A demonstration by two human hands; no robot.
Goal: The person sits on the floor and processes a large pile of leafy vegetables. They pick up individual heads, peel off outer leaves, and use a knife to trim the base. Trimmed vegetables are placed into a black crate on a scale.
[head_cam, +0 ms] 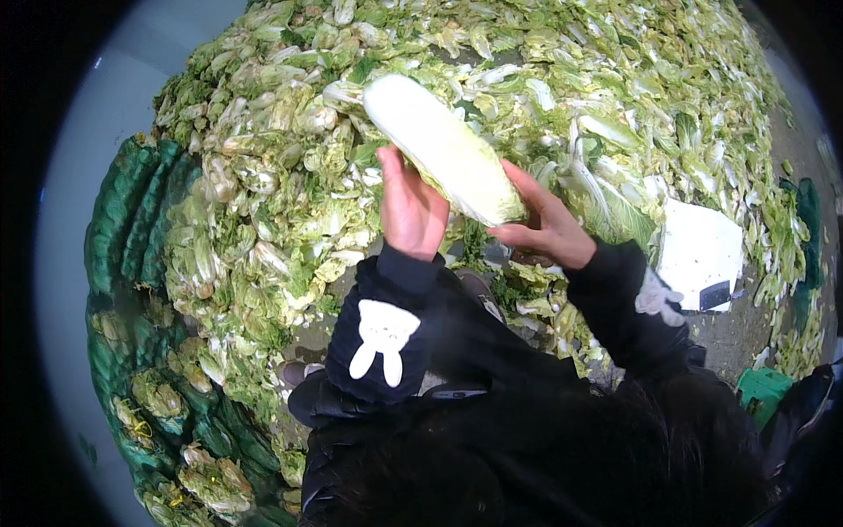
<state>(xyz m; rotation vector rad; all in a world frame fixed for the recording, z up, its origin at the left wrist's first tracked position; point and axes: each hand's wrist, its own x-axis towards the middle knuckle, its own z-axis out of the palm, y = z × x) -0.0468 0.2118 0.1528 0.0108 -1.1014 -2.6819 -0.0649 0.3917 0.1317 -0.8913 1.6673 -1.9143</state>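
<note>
A long, pale napa cabbage (441, 148), stripped down to smooth white and light-green leaves, is held slantwise before me. Its white end points up and left, its leafy end down and right. My left hand (413, 204) supports it from below, with the thumb along its left side and the other fingers hidden beneath. At the lower right end, my right hand (546, 221) grips it between thumb and fingers. Beneath and beyond both hands spreads a heap of loose cabbage leaves (276, 145).
Green mesh sacks (122, 217) are stacked along the left, the lower ones holding cabbages (217, 481). To my right lies a white foam board (698, 244) with a dark patch. Further down stands a green plastic crate (761, 392). A shoe (481, 293) shows below my hands.
</note>
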